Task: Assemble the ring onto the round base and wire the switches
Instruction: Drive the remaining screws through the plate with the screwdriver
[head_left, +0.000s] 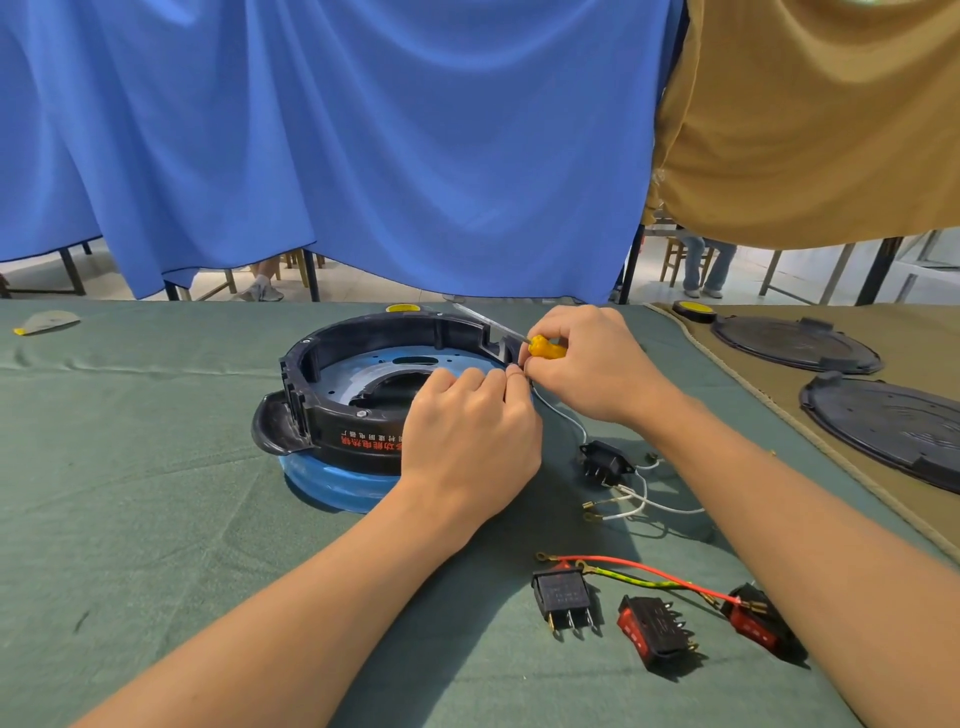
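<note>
Black ring (332, 415) sits on blue round base (332, 486), centre of frame, on green tabletop (156, 519). Right hand (587, 364) fingers curled round yellow-handled screwdriver (546, 347), shaft pointing upper left. Left hand (467, 431) fingers pinch at ring's right rim, seemingly on white wire (563, 418) end. Three rocker switches (563, 597) lie lower right, untouched.
</note>
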